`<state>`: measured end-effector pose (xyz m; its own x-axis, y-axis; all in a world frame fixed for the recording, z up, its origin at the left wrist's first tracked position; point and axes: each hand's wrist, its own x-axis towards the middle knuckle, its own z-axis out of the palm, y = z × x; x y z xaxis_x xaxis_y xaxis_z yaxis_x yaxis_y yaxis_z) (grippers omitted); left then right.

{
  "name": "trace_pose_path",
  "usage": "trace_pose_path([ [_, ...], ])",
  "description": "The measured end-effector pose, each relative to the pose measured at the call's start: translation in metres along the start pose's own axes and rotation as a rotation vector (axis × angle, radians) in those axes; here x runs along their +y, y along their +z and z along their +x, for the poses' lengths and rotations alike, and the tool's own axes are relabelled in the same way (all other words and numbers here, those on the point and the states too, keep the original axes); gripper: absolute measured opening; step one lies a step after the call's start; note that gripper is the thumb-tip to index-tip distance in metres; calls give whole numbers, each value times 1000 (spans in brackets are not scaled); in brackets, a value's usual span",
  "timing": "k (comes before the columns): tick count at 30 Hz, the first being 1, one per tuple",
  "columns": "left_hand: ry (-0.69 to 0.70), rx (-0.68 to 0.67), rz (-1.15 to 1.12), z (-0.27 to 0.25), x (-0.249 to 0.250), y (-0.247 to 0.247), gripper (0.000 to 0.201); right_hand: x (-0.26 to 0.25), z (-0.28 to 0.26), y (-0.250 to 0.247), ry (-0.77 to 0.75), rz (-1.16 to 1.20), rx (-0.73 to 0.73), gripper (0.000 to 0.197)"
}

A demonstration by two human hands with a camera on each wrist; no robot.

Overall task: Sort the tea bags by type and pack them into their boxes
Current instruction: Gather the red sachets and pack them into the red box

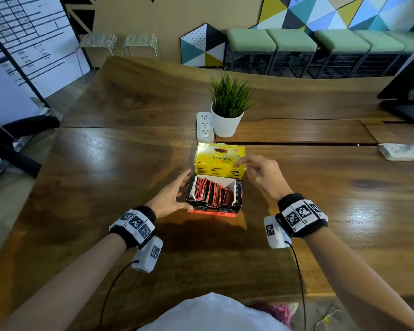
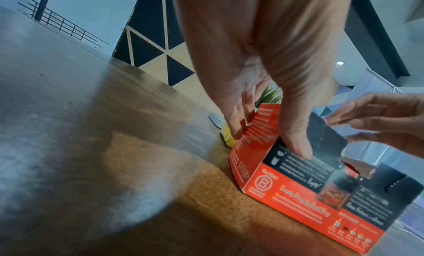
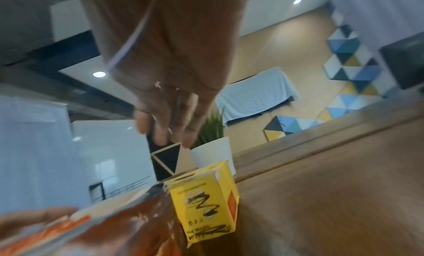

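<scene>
An open red and black tea box (image 1: 213,207) stands on the wooden table (image 1: 105,168), packed with several red tea bags (image 1: 212,193) on edge. My left hand (image 1: 177,195) touches its left end, thumb at the near corner and straight fingers at the far corner. In the left wrist view the thumb of that hand (image 2: 263,124) presses the box (image 2: 298,191) at a black flap. Directly behind stands a closed yellow tea box (image 1: 220,161). My right hand (image 1: 253,166) hovers over its right end with relaxed fingers and holds nothing. The right wrist view shows this hand (image 3: 169,129) above the yellow box (image 3: 204,202).
A potted plant in a white pot (image 1: 226,123) and a white power strip (image 1: 204,127) sit just behind the yellow box. Another power strip (image 1: 403,152) lies at the right edge, with a dark monitor base (image 1: 409,103) behind it.
</scene>
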<state>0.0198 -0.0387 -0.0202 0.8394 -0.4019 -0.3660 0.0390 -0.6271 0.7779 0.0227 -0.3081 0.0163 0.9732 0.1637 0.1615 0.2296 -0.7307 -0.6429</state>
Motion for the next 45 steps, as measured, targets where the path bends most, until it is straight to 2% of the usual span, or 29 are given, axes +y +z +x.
trace_pose_path([
  [1, -4, 4, -4, 0, -2, 0, 104, 4, 1, -2, 151, 13, 31, 21],
  [3, -4, 5, -22, 0, -4, -1, 98, 9, 1, 3, 487, 182, -81, 15],
  [5, 10, 0, -28, 0, -4, -2, 94, 7, -1, 10, 760, 442, -257, 33],
  [6, 14, -5, -21, -1, -5, -3, 92, 6, -1, 12, 817, 513, -290, 42],
  [10, 35, -33, -21, -6, -9, -7, 86, 3, -2, 20, 767, 473, -368, 53],
  [13, 73, -100, -3, -10, -9, -5, 82, -1, 1, 26, 803, 388, -437, 60],
  [15, 87, -103, -2, -14, -9, -3, 80, -3, 1, 28, 814, 472, -423, 55],
  [19, 77, -126, -12, -27, -21, -3, 82, -4, -9, 23, 738, 731, -310, 23],
  [21, 65, -123, -46, -33, -26, -2, 82, -7, -15, 21, 637, 779, -250, 25],
  [24, 57, -91, -80, -34, -26, -1, 82, -21, -22, 16, 388, 759, -180, 35],
  [26, 46, -67, -67, -29, -22, -1, 85, -29, -28, 12, 249, 666, -217, 32],
  [29, 38, -50, -36, -21, -15, 0, 90, -35, -41, 13, 128, 452, -218, 22],
  [34, 30, -56, -31, -17, -9, 3, 98, -17, -61, 41, -176, 16, -157, 38],
  [37, 84, -60, -19, -17, -6, 4, 108, -8, -65, 52, -303, -322, -143, 41],
  [40, 154, -82, 44, -17, -8, 2, 98, -5, -65, 54, -325, -529, -240, 50],
  [42, 145, -95, 79, -16, -10, 1, 87, -6, -61, 51, -320, -520, -338, 61],
  [45, 122, -68, 65, -16, -9, -4, 86, -6, -38, 40, -280, -452, -289, 60],
])
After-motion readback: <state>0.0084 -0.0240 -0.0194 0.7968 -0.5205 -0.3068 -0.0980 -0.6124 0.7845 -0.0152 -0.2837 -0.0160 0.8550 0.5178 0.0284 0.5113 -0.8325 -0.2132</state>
